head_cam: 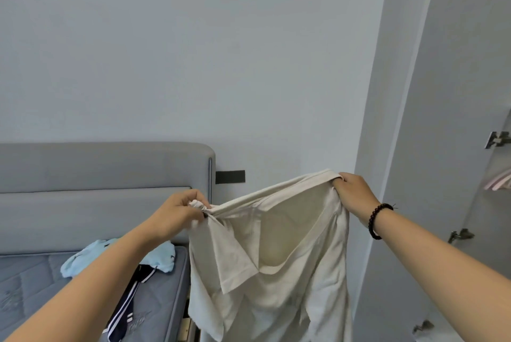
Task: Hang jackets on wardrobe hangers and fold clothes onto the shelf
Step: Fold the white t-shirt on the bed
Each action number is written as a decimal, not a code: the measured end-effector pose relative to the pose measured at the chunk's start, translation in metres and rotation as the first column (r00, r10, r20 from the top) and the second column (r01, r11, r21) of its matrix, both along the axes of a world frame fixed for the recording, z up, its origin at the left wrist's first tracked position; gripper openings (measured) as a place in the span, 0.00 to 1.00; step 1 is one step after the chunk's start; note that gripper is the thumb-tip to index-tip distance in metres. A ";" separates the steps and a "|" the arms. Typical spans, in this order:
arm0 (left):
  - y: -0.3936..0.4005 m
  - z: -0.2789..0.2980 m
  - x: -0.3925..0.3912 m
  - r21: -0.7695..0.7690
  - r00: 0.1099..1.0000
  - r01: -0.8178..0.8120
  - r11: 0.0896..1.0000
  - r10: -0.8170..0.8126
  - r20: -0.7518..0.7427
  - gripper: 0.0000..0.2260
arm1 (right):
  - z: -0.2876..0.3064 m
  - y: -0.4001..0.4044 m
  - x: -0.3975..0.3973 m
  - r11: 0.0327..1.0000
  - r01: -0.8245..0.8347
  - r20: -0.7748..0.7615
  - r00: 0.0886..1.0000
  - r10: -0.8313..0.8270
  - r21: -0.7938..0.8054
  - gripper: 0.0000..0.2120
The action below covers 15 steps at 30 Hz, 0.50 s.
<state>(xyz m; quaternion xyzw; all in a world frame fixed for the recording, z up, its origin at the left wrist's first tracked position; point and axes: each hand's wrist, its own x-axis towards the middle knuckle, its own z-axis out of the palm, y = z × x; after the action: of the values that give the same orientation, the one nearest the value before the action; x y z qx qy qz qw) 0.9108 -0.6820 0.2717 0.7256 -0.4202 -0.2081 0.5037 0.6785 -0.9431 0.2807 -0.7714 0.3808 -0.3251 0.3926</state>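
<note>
A cream cotton short-sleeved shirt (pixel 276 272) hangs in the air, stretched by its top edge, body drooping in folds. A light blue garment (pixel 83 257) and a navy white-striped garment (pixel 130 303) lie crumpled on the grey mattress (pixel 33 280).

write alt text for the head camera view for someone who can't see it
Two bare hands hold up a cream short-sleeved shirt by its top edge, the left hand pinching bunched fabric, the right hand gripping the other end. Behind, a light blue garment and a dark white-striped garment lie on a grey bed.
</note>
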 end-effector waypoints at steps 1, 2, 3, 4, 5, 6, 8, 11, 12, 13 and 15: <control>0.001 0.001 -0.004 0.006 0.999 -0.043 0.999 0.043 0.009 0.01 | -0.001 0.004 0.002 0.998 -0.013 0.040 0.999 0.011 0.053 0.16; 0.000 0.002 -0.005 0.018 0.996 -0.086 0.996 0.086 0.026 0.03 | -0.001 0.008 0.004 0.994 -0.028 0.072 0.997 0.021 0.107 0.16; 0.001 0.003 -0.008 0.024 0.994 -0.108 0.994 0.107 0.025 0.04 | 0.000 0.012 0.007 0.986 -0.048 0.096 0.995 0.033 0.157 0.16; 0.000 0.004 -0.009 0.023 0.991 -0.137 0.990 0.137 0.006 0.04 | 0.002 0.016 0.009 0.977 -0.073 0.117 0.992 0.051 0.200 0.16; 0.000 0.004 -0.011 0.021 0.986 -0.169 0.985 0.169 -0.012 0.03 | 0.004 0.019 0.012 0.967 -0.103 0.137 0.988 0.072 0.234 0.15; -0.001 0.005 -0.012 0.015 0.978 -0.206 0.978 0.207 -0.023 0.04 | 0.006 0.023 0.014 0.956 -0.135 0.159 0.983 0.096 0.259 0.15; 0.001 0.007 -0.016 -0.015 0.958 -0.286 0.958 0.286 -0.018 0.07 | 0.008 0.026 0.018 0.936 -0.193 0.196 0.971 0.138 0.296 0.17; 0.006 0.003 -0.021 -0.096 0.943 -0.323 0.942 0.311 -0.115 0.15 | 0.011 0.031 0.022 0.905 -0.223 0.237 0.961 0.142 0.361 0.21; 0.006 0.001 -0.022 -0.124 0.945 -0.312 0.942 0.295 -0.137 0.15 | 0.012 0.034 0.025 0.903 -0.227 0.240 0.960 0.145 0.366 0.19; 0.008 -0.002 -0.027 -0.123 0.954 -0.283 0.951 0.266 -0.138 0.14 | 0.012 0.036 0.028 0.909 -0.225 0.222 0.963 0.152 0.351 0.16; 0.009 -0.009 -0.043 -0.105 0.978 -0.190 0.976 0.179 -0.111 0.07 | 0.013 0.042 0.036 0.942 -0.206 0.149 0.974 0.171 0.265 0.13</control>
<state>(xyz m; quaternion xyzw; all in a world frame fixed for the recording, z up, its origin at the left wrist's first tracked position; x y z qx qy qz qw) 0.8675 -0.6732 0.2630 0.7199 -0.3363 -0.1720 0.5823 0.7149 -0.9008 0.2933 -0.7195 0.3220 -0.2764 0.5497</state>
